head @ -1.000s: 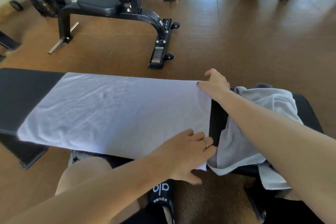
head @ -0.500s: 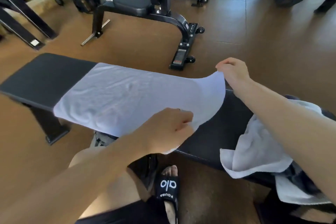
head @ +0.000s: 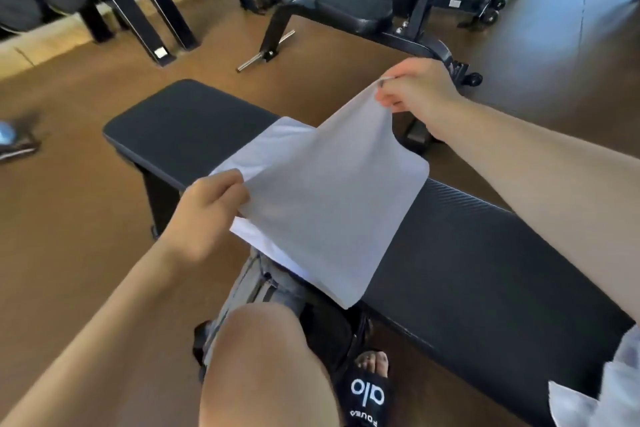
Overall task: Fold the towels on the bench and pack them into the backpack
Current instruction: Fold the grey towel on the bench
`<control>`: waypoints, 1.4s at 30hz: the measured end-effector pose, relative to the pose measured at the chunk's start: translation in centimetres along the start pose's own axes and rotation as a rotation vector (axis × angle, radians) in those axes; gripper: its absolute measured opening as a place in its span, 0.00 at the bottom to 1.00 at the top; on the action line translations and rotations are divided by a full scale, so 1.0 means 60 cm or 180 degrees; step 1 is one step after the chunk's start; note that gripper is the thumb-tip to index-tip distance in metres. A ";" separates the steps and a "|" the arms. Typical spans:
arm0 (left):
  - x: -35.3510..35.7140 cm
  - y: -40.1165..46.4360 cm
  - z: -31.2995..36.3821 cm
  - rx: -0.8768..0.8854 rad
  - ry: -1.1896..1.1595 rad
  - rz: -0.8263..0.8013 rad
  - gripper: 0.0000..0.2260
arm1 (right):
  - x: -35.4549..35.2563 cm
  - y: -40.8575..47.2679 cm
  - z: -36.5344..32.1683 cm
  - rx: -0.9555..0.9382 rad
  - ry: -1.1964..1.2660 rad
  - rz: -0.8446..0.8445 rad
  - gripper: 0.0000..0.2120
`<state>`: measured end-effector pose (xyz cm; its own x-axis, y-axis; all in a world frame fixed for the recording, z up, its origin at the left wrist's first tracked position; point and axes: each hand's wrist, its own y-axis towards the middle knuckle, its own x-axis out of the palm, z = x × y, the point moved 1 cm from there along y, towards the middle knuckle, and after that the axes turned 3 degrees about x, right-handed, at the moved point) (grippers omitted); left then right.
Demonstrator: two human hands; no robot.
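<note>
Brown gym floor (head: 86,236) lies under a black bench (head: 467,253). Both hands pinch one white towel (head: 322,204) above it: left hand (head: 207,215) on the near corner, right hand (head: 419,90) lifting the far corner.

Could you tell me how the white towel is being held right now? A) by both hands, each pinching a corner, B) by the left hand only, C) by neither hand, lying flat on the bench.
A: the left hand and right hand each pinch a corner of the towel, lifting that end above the bench.
</note>
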<state>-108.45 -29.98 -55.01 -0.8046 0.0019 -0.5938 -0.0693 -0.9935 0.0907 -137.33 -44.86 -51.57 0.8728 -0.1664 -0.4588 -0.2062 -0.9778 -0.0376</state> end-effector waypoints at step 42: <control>-0.072 0.074 -0.057 0.0105 0.0784 0.1500 0.01 | 0.054 0.077 -0.022 -0.1129 -0.0497 -0.0123 0.04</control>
<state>-103.26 -34.82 -54.80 -0.5910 -0.4746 -0.6524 0.2445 -0.8760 0.4158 -134.85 -50.08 -52.07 0.7934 -0.1339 -0.5937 0.0151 -0.9708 0.2392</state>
